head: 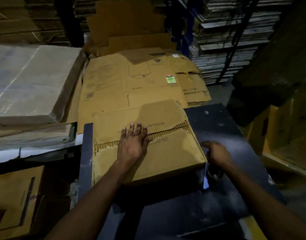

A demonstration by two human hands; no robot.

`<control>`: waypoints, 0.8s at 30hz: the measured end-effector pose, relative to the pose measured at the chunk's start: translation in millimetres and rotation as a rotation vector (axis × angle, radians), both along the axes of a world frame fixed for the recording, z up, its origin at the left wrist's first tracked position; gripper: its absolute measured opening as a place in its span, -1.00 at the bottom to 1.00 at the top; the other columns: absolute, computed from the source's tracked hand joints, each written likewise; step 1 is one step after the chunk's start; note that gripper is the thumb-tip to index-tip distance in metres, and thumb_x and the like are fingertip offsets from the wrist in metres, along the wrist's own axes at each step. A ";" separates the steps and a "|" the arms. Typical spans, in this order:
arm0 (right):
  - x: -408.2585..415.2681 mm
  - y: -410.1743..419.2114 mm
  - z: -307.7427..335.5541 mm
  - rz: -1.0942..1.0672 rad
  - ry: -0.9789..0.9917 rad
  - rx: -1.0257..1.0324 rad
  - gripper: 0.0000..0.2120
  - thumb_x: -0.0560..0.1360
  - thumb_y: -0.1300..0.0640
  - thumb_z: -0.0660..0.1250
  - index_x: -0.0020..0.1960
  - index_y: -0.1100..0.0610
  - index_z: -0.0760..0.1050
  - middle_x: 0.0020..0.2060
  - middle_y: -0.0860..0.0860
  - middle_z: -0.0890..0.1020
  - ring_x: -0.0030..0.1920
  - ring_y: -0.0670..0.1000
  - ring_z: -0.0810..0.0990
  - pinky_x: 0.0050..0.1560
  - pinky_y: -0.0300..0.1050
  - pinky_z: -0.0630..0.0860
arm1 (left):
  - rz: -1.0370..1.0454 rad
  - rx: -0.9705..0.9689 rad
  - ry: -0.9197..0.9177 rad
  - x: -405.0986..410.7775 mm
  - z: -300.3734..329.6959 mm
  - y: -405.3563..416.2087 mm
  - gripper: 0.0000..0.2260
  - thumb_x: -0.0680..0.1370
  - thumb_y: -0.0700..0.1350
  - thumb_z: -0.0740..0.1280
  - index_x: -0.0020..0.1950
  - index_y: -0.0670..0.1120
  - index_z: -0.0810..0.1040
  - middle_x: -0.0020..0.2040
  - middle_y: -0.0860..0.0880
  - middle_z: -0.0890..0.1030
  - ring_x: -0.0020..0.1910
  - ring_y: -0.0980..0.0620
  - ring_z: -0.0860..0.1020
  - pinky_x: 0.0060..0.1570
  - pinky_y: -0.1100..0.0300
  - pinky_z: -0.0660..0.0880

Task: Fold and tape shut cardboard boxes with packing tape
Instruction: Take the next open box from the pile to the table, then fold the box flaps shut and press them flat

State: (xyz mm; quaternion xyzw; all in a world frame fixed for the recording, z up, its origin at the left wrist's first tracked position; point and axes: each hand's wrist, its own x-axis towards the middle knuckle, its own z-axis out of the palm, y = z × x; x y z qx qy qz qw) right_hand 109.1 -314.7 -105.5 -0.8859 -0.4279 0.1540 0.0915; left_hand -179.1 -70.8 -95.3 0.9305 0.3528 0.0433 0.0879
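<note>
- Head view: cardboard box point(148, 149) sits on the dark bench point(218, 122), flaps folded down; the seam point(166, 131) between them runs left to right.
- Left hand point(134, 144) lies flat on the seam, fingers spread, holding nothing.
- Right hand point(216, 153) is at the box's right edge, curled around a tape roll point(215, 172), tape seemingly at the corner.
- The seam stretches leftward from the right hand, the nearer one for taping.

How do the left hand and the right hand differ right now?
The left hand lies flat with straight fingers on top of the cardboard box, over the seam; the right hand is curled beside the box's right edge, gripping what looks like a tape roll. Both sit at the same box.
</note>
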 end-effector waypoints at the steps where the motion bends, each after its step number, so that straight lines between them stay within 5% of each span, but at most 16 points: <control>1: 5.2 -11.3 -12.8 0.086 0.024 -0.170 -0.56 0.53 0.17 0.43 0.40 0.00 0.60 0.35 0.01 0.61 0.37 0.13 0.58 0.31 0.05 0.53 | -0.005 -0.001 0.005 7.1 -0.4 -1.3 -0.40 0.76 0.29 -0.05 0.71 0.06 0.36 0.74 -0.05 0.29 0.74 -0.19 0.17 0.69 -0.23 0.07; 4: 15.0 -27.8 -47.9 0.286 -0.025 -0.483 -0.58 0.60 -0.02 0.37 0.44 0.02 0.54 0.46 0.07 0.49 0.48 0.17 0.46 0.50 0.14 0.31 | -0.013 0.000 0.006 27.2 1.3 -4.2 -0.39 0.76 0.29 -0.06 0.71 0.05 0.36 0.74 -0.06 0.29 0.74 -0.20 0.18 0.69 -0.24 0.08; 7: 26.5 -29.8 -70.8 0.332 -0.097 -0.502 -0.66 0.62 -0.02 0.29 0.37 0.01 0.55 0.40 0.08 0.56 0.40 0.16 0.51 0.51 0.19 0.26 | -0.001 0.015 0.009 39.4 3.0 -5.4 -0.43 0.78 0.26 0.01 0.72 0.04 0.35 0.74 -0.07 0.29 0.74 -0.20 0.18 0.70 -0.24 0.08; 13: 43.3 -53.1 -50.6 0.325 -0.063 -0.306 -0.75 0.61 -0.15 0.32 0.20 -0.10 0.65 0.19 -0.06 0.69 0.14 0.03 0.67 0.21 0.01 0.59 | 0.008 0.026 0.000 54.7 -0.7 -6.2 -0.44 0.78 0.27 0.03 0.69 0.02 0.39 0.71 -0.09 0.32 0.72 -0.22 0.22 0.67 -0.29 0.17; 18: 33.5 -76.1 50.3 0.310 0.043 -0.077 -0.85 0.49 -0.01 0.45 0.03 -0.18 0.56 -0.11 -0.18 0.68 -0.10 -0.05 0.65 -0.17 0.02 0.56 | -0.001 0.009 -0.015 70.4 0.2 -7.8 -0.41 0.78 0.28 -0.01 0.67 0.01 0.42 0.71 -0.11 0.34 0.71 -0.24 0.24 0.65 -0.30 0.18; 24: 15.3 -52.2 153.7 0.328 0.250 0.208 -0.86 0.58 0.00 0.51 -0.01 -0.12 0.55 -0.20 -0.14 0.68 -0.18 -0.10 0.65 -0.20 0.03 0.57 | -0.061 0.033 0.002 80.7 3.4 -28.2 -0.43 0.79 0.23 -0.06 0.71 0.04 0.35 0.73 -0.03 0.31 0.73 -0.18 0.21 0.67 -0.25 0.17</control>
